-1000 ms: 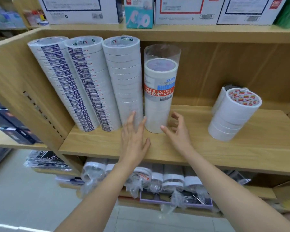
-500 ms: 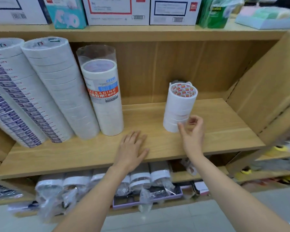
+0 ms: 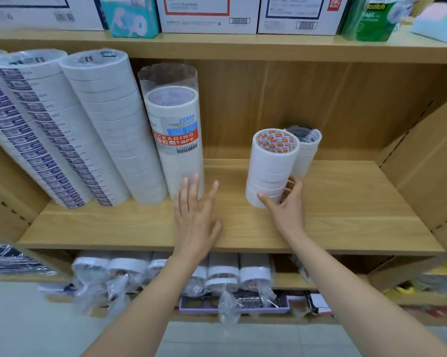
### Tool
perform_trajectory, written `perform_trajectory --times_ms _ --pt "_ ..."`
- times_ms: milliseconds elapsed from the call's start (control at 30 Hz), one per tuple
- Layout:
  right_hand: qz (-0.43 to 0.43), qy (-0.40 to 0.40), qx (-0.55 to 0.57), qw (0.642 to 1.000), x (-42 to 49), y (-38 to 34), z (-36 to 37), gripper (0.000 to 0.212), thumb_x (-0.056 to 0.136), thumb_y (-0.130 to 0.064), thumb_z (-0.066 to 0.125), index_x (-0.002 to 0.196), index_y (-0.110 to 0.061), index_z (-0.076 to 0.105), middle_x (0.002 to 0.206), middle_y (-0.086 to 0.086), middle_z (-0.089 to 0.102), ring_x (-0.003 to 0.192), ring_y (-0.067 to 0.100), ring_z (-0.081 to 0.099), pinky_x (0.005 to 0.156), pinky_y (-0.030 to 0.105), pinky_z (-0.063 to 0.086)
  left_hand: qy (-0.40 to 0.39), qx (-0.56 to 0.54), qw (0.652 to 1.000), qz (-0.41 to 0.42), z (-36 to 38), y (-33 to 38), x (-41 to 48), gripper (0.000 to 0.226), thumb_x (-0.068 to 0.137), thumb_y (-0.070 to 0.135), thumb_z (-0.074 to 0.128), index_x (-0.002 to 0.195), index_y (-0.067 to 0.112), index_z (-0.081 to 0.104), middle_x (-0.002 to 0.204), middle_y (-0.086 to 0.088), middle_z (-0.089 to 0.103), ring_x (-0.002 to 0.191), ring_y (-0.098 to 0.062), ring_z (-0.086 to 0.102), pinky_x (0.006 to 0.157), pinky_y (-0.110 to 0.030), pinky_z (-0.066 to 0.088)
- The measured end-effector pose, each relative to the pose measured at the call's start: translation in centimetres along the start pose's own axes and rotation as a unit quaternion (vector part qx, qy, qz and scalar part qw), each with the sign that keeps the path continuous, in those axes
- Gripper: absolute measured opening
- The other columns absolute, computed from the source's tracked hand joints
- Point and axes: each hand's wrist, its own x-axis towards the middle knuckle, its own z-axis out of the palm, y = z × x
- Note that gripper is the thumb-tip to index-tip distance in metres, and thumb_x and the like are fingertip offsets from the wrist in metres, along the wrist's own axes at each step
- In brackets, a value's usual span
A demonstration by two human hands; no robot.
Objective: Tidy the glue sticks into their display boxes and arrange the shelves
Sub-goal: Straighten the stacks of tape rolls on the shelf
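Head view, left hand (image 3: 194, 220) flat on wooden shelf (image 3: 346, 222), grip wide, fingertips apparently touching wrapped packaging-tape column (image 3: 176, 145), right hand (image 3: 286, 204) grip closed round base of short white tape stack (image 3: 271, 163), smaller tape stack (image 3: 306, 150) just behind, cartons (image 3: 207, 14) on upper shelf (image 3: 243, 47).

The right hand (image 3: 286, 210) gripped the foot of a short stack of white tape rolls (image 3: 271, 166) standing on the pale wooden shelf (image 3: 346, 222); a smaller grey-topped tape stack (image 3: 306, 150) stood just behind it; the left hand (image 3: 195, 215) lay flat, fingers straight, fingertips at the base of a tall clear-wrapped column of cream packaging tape (image 3: 176, 145).
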Motion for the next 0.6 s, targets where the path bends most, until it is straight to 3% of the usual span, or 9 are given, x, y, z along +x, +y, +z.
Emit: perform_trajectory --times_ms 100,267,467,600 --pt "-0.01 -0.023 0.008 1.0 -0.1 -0.6 1.5 0.088 0.059 -0.054 0.078 0.13 -0.03 0.032 0.133 -0.001 0.052 0.116 0.019 0.056 0.095 0.046 0.051 0.027 0.027 0.998 -0.046 -0.3 -0.5 0.4 0.094 0.079 0.025 0.07 0.157 0.019 0.018 0.162 -0.02 -0.003 0.15 -0.036 -0.006 0.121 -0.051 0.003" --pt "-0.032 -0.068 0.011 0.997 0.2 -1.4 3.8 0.092 0.06 -0.056 0.078 0.133 -0.025 0.032 0.134 0.002 0.051 0.115 0.019 0.058 0.095 0.046 0.05 -0.005 0.041 0.998 -0.057 -0.1 -1.6 0.5 0.1 0.077 0.021 0.071 0.157 0.016 0.011 0.162 -0.017 -0.009 0.151 -0.032 -0.01 0.121 -0.053 0.01" --pt "-0.054 -0.109 0.014 0.992 0.7 -2.0 5.9 0.088 0.07 -0.036 0.085 0.139 -0.018 0.032 0.139 0.003 0.051 0.118 0.017 0.057 0.099 0.045 0.049 -0.023 0.038 0.997 -0.055 -0.6 -2.2 0.4 0.101 0.079 0.019 0.07 0.158 0.018 0.007 0.163 -0.015 -0.01 0.151 -0.031 -0.011 0.122 -0.048 0.005" --pt "-0.059 -0.106 0.009 0.993 0.6 -1.9 6.3 0.087 0.069 -0.038 0.085 0.137 -0.019 0.034 0.137 0.002 0.052 0.116 0.016 0.057 0.097 0.045 0.05 -0.029 0.035 0.998 -0.049 -0.8 -2.4 0.3 0.1 0.079 0.018 0.068 0.158 0.019 0.007 0.163 -0.014 -0.013 0.151 -0.031 -0.011 0.122 -0.049 0.006"
